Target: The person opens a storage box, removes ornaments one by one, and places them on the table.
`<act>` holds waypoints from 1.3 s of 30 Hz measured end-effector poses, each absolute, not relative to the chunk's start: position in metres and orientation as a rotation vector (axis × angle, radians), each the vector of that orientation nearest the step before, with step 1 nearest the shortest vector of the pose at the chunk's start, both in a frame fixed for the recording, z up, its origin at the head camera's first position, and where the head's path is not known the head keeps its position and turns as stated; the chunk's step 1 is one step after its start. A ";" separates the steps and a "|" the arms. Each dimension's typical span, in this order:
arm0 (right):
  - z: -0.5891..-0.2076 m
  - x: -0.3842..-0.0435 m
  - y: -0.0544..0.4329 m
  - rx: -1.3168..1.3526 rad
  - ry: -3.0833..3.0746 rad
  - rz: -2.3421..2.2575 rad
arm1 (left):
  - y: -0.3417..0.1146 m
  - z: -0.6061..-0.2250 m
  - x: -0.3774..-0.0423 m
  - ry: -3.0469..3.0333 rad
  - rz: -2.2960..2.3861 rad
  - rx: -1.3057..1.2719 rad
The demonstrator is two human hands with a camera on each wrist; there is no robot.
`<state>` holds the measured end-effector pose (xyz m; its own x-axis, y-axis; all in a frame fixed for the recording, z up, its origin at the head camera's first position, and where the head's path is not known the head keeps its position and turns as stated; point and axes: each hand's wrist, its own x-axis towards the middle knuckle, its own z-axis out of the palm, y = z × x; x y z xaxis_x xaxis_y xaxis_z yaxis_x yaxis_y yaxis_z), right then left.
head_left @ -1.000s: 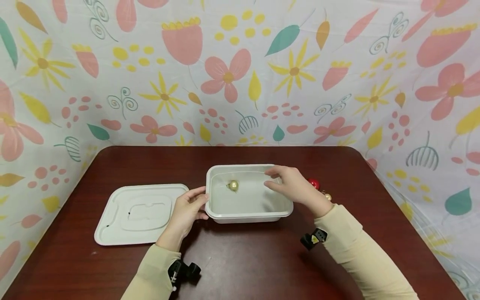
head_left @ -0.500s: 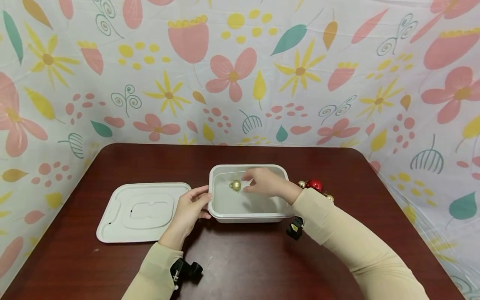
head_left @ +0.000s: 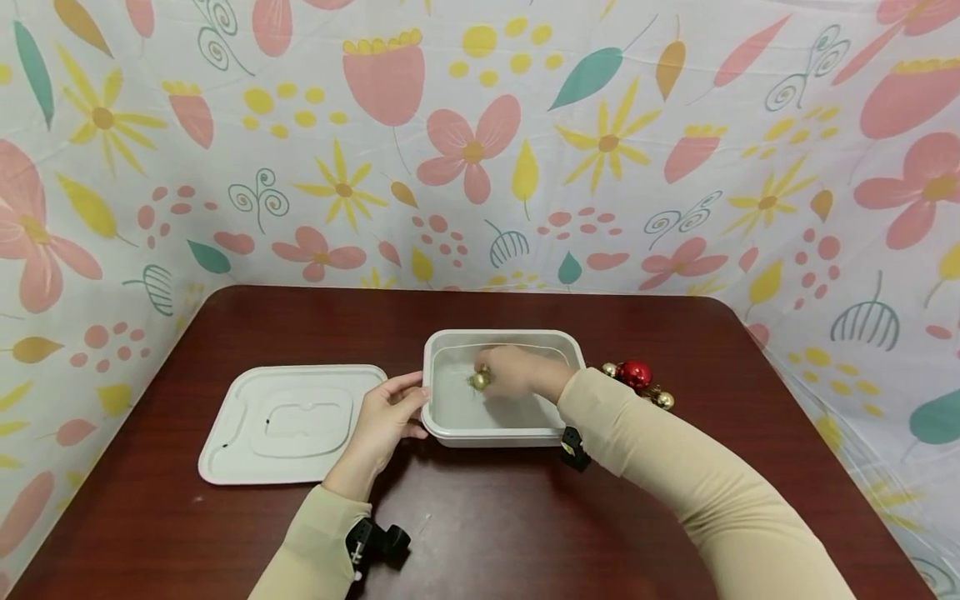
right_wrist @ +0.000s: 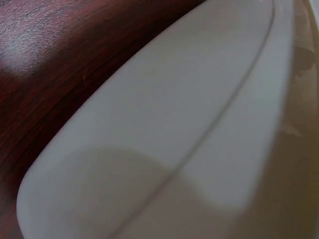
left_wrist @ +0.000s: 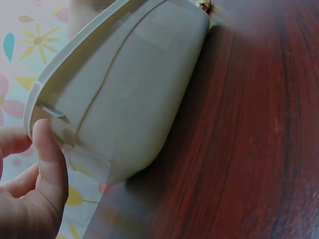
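A pale grey plastic box (head_left: 480, 432) stands uncovered on the table. My left hand (head_left: 384, 421) pinches its left rim, thumb at the side, also plain in the left wrist view, where the left thumb (left_wrist: 50, 159) lies against the outer wall. Inside the box, my right hand (head_left: 517, 373) has its fingertips around a small gold Christmas bauble (head_left: 480, 381); motion blurs this hand. In the right wrist view only the outer wall of the box (right_wrist: 149, 114) and some table show, with the hand out of sight.
The box's flat lid (head_left: 300, 425) lies on the table (head_left: 480, 525) to the left. Right of the box, partly behind the right sleeve (head_left: 645, 450), sit a red bauble (head_left: 636, 373) and several small gold ones (head_left: 663, 401). A floral cloth (head_left: 480, 167) hangs behind.
My right hand has moved left and down into the box, from its right side to the gold bauble, which has shifted slightly. My left hand has stayed on the rim.
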<state>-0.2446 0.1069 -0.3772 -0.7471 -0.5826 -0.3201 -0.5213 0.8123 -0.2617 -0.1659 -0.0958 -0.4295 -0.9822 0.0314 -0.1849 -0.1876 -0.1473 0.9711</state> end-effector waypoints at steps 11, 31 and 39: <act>-0.375 -0.238 0.120 -0.827 2.627 -0.253 | -0.091 -0.427 -0.165 1.954 2.262 -0.181; -0.355 -0.209 0.220 -0.604 2.846 -1.097 | -0.101 -0.429 -0.166 1.973 2.255 -0.234; -0.364 -0.201 0.287 -0.364 3.016 -1.196 | -0.101 -0.426 -0.165 1.959 2.270 -0.220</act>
